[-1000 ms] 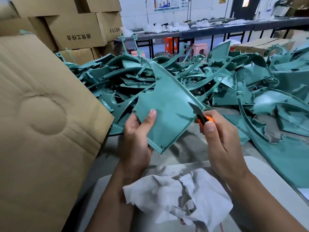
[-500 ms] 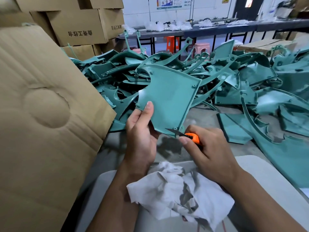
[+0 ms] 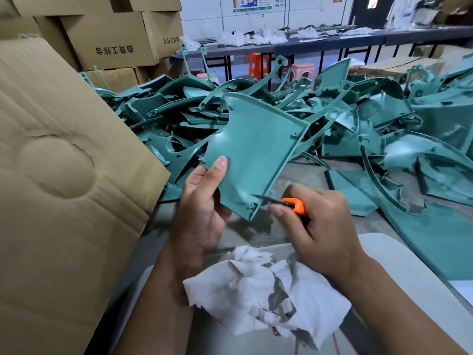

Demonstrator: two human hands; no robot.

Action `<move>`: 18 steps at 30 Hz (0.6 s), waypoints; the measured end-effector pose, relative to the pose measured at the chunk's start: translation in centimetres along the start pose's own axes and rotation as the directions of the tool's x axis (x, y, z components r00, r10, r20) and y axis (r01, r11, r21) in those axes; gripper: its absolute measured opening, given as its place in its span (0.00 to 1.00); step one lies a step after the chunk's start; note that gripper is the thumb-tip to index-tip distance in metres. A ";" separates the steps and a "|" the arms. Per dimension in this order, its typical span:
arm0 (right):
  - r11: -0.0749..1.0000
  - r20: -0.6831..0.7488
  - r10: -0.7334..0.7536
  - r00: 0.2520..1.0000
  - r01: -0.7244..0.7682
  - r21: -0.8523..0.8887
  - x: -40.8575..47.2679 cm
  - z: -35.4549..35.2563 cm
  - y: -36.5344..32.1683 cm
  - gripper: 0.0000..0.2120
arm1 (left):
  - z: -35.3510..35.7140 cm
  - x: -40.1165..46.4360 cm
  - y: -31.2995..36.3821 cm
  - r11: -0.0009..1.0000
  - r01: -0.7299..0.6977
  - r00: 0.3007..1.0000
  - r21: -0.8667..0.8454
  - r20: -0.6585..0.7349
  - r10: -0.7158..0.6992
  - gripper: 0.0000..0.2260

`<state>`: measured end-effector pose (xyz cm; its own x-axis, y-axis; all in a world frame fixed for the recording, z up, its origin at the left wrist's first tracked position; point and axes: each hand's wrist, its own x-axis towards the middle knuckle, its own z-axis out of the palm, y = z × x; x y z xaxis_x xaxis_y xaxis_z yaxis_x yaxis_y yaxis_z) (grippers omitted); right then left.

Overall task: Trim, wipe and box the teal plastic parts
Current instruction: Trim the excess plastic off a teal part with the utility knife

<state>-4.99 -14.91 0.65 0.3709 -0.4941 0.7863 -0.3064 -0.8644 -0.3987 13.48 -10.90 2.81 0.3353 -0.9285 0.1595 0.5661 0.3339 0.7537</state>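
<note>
Hands: two. Left hand (image 3: 202, 211) grips one flat teal part (image 3: 256, 152); right hand (image 3: 322, 226) grips one orange knife (image 3: 294, 204). One white rag (image 3: 261, 290) lies below.

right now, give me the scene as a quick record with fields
left hand: left hand holds the teal panel upright
right hand: right hand grips the orange knife
blade: at the panel's lower corner
cloth: white rag lies crumpled below the hands
backlog: pile of teal parts behind
box: cardboard flap at left
</note>
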 end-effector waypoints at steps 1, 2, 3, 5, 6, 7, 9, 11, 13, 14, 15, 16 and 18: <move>1.000 -0.029 0.007 1.000 -0.007 0.001 0.0 -0.2 0.2 0.25 | 0.0 0.0 0.0 1.000 0.015 1.000 -0.010 -0.005 -0.015 0.25; 1.000 -0.055 0.016 0.998 -0.017 -0.007 0.1 -0.4 0.3 0.26 | -0.1 0.1 0.0 0.999 0.030 1.000 -0.026 -0.003 -0.030 0.24; 0.999 -0.078 0.033 0.996 -0.035 -0.020 0.1 -0.5 0.4 0.26 | -0.3 0.2 0.1 0.998 0.045 0.999 -0.040 0.005 -0.044 0.22; 0.995 -0.129 0.089 0.988 -0.094 -0.035 0.1 -0.6 0.8 0.24 | -0.8 0.2 0.4 0.998 0.061 0.998 -0.035 0.037 -0.060 0.17; 0.990 -0.162 0.129 0.978 -0.136 -0.032 0.2 -0.7 1.1 0.23 | -1.1 0.1 0.6 0.998 0.064 0.996 -0.007 0.062 -0.063 0.16; 0.983 -0.197 0.172 0.965 -0.180 -0.024 0.3 -0.9 1.5 0.23 | -1.2 -0.1 0.6 0.998 0.062 0.993 0.029 0.095 -0.065 0.15; 0.971 -0.265 0.226 0.937 -0.237 -0.012 0.6 -1.5 2.1 0.24 | -1.3 -0.3 0.5 0.996 0.060 0.986 0.063 0.152 -0.069 0.14; 0.965 -0.319 0.250 0.914 -0.263 0.000 0.7 -2.1 2.4 0.25 | -1.1 -0.4 0.3 0.996 0.079 0.989 0.046 0.120 -0.084 0.15; 0.967 -0.303 0.249 0.920 -0.253 0.026 0.5 -2.0 2.1 0.25 | -1.1 -0.3 0.1 0.997 0.077 0.994 0.020 0.072 -0.078 0.17; 0.974 -0.263 0.227 0.938 -0.224 0.041 0.4 -1.7 1.8 0.23 | -1.1 -0.2 0.1 0.998 0.062 0.996 0.007 0.063 -0.062 0.17; 0.982 -0.209 0.187 0.960 -0.179 0.056 0.3 -1.4 1.5 0.21 | -1.0 -0.1 0.2 0.999 0.043 0.997 -0.005 0.063 -0.042 0.17; 0.990 -0.144 0.131 0.981 -0.124 0.063 0.2 -1.1 1.2 0.18 | -1.0 0.0 0.2 1.000 0.025 0.998 -0.017 0.064 -0.024 0.18; 0.997 -0.009 0.045 0.999 -0.044 0.060 0.0 -0.5 0.7 0.18 | -1.0 0.0 0.1 1.000 0.001 0.999 -0.027 0.054 0.000 0.19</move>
<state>-5.63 -15.49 0.64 0.3493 -0.5316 0.7716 -0.2697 -0.8457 -0.4605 14.37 -10.73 2.26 0.2941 -0.9358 0.1943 0.5865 0.3372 0.7365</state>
